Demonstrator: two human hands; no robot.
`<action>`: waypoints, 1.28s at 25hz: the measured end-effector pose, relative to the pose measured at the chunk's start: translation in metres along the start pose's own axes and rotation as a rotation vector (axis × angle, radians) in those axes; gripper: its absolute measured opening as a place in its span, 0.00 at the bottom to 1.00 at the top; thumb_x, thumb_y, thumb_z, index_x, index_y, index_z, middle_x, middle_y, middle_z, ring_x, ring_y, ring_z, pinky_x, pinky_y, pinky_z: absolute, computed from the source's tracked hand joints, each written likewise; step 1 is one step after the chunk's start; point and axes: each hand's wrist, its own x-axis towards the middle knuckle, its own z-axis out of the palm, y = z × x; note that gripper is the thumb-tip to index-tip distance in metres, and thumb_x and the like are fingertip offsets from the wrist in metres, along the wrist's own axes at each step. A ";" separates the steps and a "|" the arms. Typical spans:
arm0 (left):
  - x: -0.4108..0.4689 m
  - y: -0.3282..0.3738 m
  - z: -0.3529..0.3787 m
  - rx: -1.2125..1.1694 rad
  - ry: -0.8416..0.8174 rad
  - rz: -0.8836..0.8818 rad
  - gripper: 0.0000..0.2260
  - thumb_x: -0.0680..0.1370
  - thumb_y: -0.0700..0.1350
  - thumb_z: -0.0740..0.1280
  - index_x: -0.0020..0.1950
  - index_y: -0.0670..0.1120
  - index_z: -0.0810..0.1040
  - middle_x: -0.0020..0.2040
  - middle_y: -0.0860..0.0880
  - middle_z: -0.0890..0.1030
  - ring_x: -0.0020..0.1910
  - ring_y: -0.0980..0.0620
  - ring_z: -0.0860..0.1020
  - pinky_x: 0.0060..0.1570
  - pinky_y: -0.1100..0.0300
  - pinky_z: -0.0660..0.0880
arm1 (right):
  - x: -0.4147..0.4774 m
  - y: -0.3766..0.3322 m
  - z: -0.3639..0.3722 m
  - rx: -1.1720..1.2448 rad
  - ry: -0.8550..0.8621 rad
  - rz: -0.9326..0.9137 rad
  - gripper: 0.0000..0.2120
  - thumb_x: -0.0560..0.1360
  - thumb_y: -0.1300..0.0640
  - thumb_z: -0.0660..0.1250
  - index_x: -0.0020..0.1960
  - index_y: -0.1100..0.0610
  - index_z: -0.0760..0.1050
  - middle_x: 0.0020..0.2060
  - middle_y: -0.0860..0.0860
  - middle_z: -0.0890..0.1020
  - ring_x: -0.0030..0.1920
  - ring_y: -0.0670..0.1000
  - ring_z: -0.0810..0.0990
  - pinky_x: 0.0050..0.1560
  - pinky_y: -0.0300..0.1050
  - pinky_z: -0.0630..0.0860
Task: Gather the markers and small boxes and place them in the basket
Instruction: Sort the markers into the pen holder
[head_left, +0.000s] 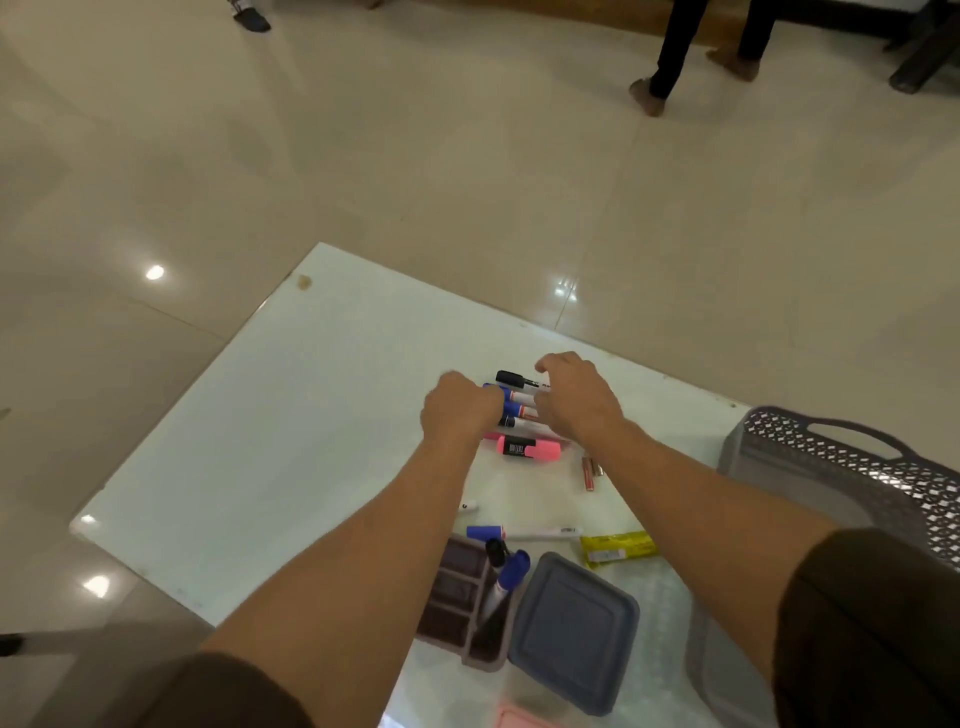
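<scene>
Both my hands reach over a cluster of whiteboard markers (517, 402) lying side by side on the white table (291, 415). My left hand (457, 410) is curled against their blue-capped ends. My right hand (576, 397) curls over their white barrels from the other side. One black-capped marker (511, 378) lies at the far edge of the cluster. A pink highlighter (527, 448) lies just in front of my hands. Nearer me lie a blue-capped marker (519, 532) and a yellow small box (618, 548). The grey perforated basket (852, 467) stands at the right.
A brown divided organiser (452, 597) holds two upright markers (506, 577). Beside it sits a grey lidded container (574, 631). Two small red tubes (589, 472) lie right of the highlighter. A person's legs (675, 57) stand on the tiled floor far behind.
</scene>
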 end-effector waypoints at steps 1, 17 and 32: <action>0.007 0.001 0.010 -0.042 -0.093 -0.087 0.14 0.73 0.42 0.65 0.57 0.40 0.76 0.50 0.42 0.80 0.50 0.41 0.81 0.55 0.49 0.81 | 0.011 -0.001 0.002 -0.071 -0.036 -0.020 0.22 0.79 0.57 0.65 0.72 0.56 0.69 0.70 0.56 0.70 0.67 0.58 0.70 0.64 0.52 0.72; 0.048 -0.004 0.064 -0.149 -0.023 -0.131 0.14 0.69 0.38 0.70 0.54 0.42 0.79 0.49 0.42 0.83 0.44 0.44 0.82 0.45 0.52 0.81 | 0.031 0.007 0.032 -0.064 -0.146 -0.013 0.10 0.79 0.54 0.64 0.55 0.60 0.71 0.48 0.57 0.79 0.44 0.57 0.77 0.41 0.48 0.71; -0.032 0.045 0.025 -0.421 -0.374 0.069 0.19 0.76 0.30 0.58 0.60 0.43 0.81 0.48 0.41 0.85 0.39 0.47 0.81 0.34 0.57 0.78 | -0.068 0.004 -0.011 1.162 0.002 0.255 0.08 0.79 0.56 0.69 0.53 0.60 0.80 0.42 0.60 0.85 0.40 0.54 0.80 0.39 0.48 0.75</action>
